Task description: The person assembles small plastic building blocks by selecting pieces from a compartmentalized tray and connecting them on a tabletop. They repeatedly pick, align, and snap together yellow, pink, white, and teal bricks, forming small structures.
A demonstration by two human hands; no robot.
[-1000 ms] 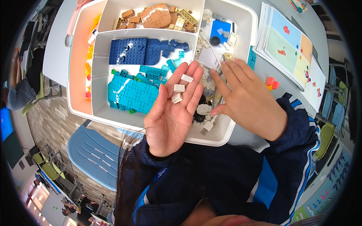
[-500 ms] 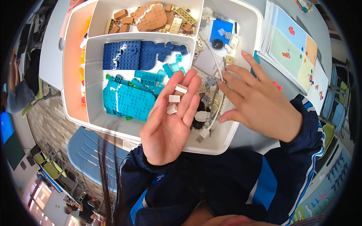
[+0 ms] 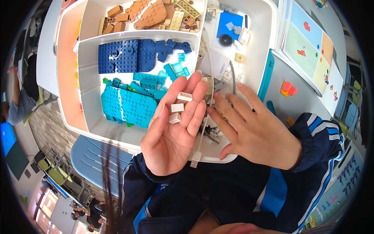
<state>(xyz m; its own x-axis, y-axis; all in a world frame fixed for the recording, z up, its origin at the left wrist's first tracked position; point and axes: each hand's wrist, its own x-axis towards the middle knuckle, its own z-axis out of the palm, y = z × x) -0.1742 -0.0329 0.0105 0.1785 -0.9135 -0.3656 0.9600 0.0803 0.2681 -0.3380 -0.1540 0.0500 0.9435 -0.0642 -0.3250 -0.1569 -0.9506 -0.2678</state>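
My left hand is palm up above the sorting box, its fingers cupped. Three small white bricks rest on its fingers. My right hand reaches palm down into the right-hand compartment, fingers spread and holding nothing visible. Its fingertips are among loose grey and white parts, next to a white cable; whether they touch any is hard to tell. The cable's plug hangs over the box's near edge. Parts under both hands are hidden.
Dark blue plates, teal plates and brown bricks fill the other compartments. Right of the box lie a picture booklet and a red-and-yellow brick piece. A blue chair stands at the left.
My right hand has moved down and slightly left, deeper among the parts. The cable has shifted, its plug now over the near edge. The white bricks stay in my left hand.
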